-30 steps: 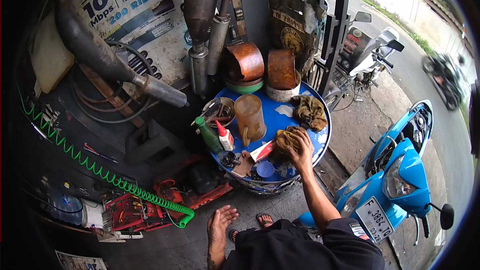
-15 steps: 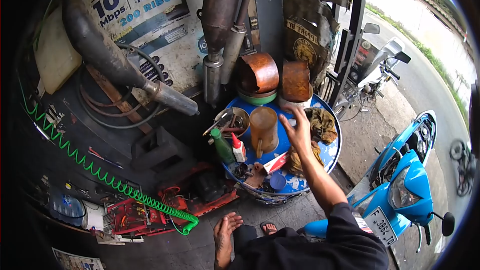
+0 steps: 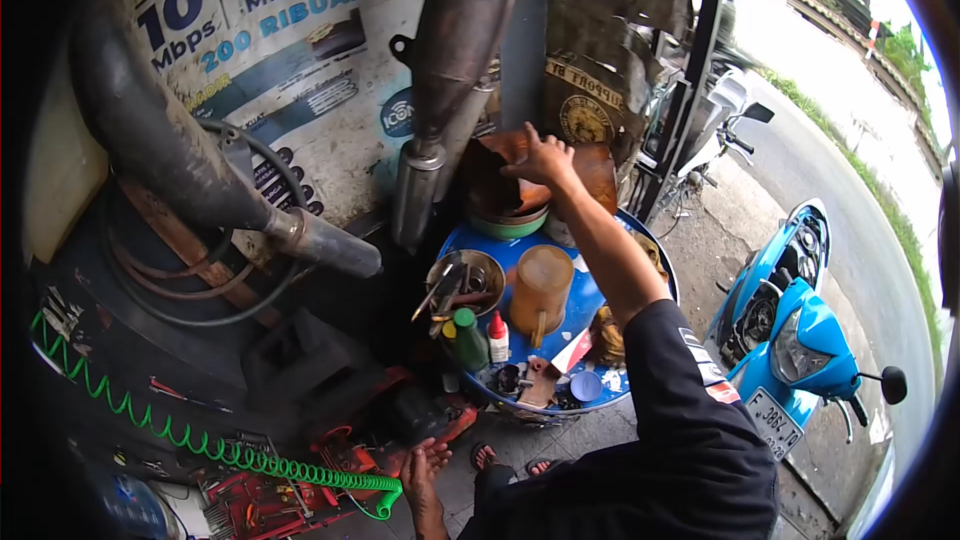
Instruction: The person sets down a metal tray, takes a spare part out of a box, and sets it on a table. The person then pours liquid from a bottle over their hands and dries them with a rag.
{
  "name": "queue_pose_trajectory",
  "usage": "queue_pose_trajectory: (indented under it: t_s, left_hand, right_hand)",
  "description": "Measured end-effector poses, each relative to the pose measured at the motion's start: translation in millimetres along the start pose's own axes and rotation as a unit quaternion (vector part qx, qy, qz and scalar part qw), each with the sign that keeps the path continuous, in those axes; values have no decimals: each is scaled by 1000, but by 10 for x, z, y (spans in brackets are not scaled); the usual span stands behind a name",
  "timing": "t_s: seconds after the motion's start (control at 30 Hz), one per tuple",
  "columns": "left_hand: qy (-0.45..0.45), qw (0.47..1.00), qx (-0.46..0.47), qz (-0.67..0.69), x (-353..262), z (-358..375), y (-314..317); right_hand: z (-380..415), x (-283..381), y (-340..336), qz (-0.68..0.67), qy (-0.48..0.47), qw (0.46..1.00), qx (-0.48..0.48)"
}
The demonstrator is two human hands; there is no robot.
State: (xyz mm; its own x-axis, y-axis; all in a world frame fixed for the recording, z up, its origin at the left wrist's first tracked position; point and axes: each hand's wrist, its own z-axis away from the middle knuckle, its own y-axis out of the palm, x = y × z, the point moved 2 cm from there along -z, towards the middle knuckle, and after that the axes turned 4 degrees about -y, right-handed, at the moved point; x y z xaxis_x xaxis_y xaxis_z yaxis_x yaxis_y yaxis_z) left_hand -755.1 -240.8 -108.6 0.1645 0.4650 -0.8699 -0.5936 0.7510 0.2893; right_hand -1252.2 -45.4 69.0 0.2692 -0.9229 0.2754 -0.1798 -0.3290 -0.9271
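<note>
My right hand (image 3: 541, 159) reaches to the back of the blue drum top (image 3: 502, 246) and rests on the rim of a rusty tilted can (image 3: 493, 180); whether its fingers grip the rim I cannot tell. A second rusty can (image 3: 600, 175) stands just right of it, partly hidden by my forearm. My left hand (image 3: 421, 464) hangs low by my knee, fingers apart, holding nothing. On the drum stand a brown plastic jug (image 3: 540, 287), a green bottle (image 3: 468, 337), a small red-capped bottle (image 3: 498, 336) and a bowl of tools (image 3: 466, 278).
Exhaust pipes (image 3: 455, 60) lean against the wall above the drum. A green coiled hose (image 3: 200, 440) runs over a red toolbox (image 3: 260, 500) at the lower left. A blue scooter (image 3: 790, 340) is parked close on the right, with the road beyond.
My right hand left the brown rag near the drum's front and moved up and back to the rusty can. The view shifted closer to the wall.
</note>
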Motion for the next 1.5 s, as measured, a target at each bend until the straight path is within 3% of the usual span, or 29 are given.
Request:
queue_pose_trajectory:
  t_s: [0.17,0.27,0.5,0.53,0.63,0.7,0.77,0.83,0.87,0.9,1.03,1.1,1.17,1.2,1.37,1.5]
  left_hand:
    - [-10,999,22,-21,-207,-306,-169]
    - [-6,998,37,-41,-367,-441,-115]
    - [0,995,79,-64,-381,-663,76]
    - [-4,994,83,-66,-388,-653,142]
    - [58,995,45,-64,-544,-535,440]
    - [288,951,8,-115,-827,-260,743]
    - [354,920,127,-112,-1138,78,1368]
    - [457,836,245,-182,-1279,61,1976]
    - [475,815,272,-190,-1304,-33,2374]
    - [437,816,311,-217,-1330,-166,2777]
    - [472,775,192,-374,-1287,-1026,4062]
    - [476,742,58,-468,-1121,-1537,4538]
    - [403,682,14,-610,-1161,-1646,4855]
    - [341,683,19,-646,-1093,-1785,4988]
    - [287,630,-2,-722,-858,-2084,5337]
    - [269,664,-53,-695,-886,-2083,5410]
  right_hand:
    - [-36,-48,-102,-101,57,990,-79]
    - [-71,-179,-181,-97,31,988,-115]
    - [-2,-773,-642,-331,23,918,-217]
    - [223,-670,-862,-395,64,898,-183]
    - [529,-967,-1054,-451,109,853,-239]
    - [762,-1314,-1030,-495,131,813,-275]
    - [1135,-1390,-1073,-530,148,775,-310]
    - [1379,-1589,-1015,-556,175,741,-334]
    - [1475,-1734,-968,-563,188,732,-334]
    - [1561,-1839,-928,-571,201,723,-333]
    - [2047,-2205,-833,-581,250,687,-358]
    - [2328,-2349,-768,-581,272,670,-375]
    - [2614,-2484,-645,-587,281,650,-392]
    - [2737,-2552,-549,-601,279,633,-400]
    - [3106,-2735,-319,-629,262,582,-444]
    - [3184,-2744,-243,-606,330,580,-433]
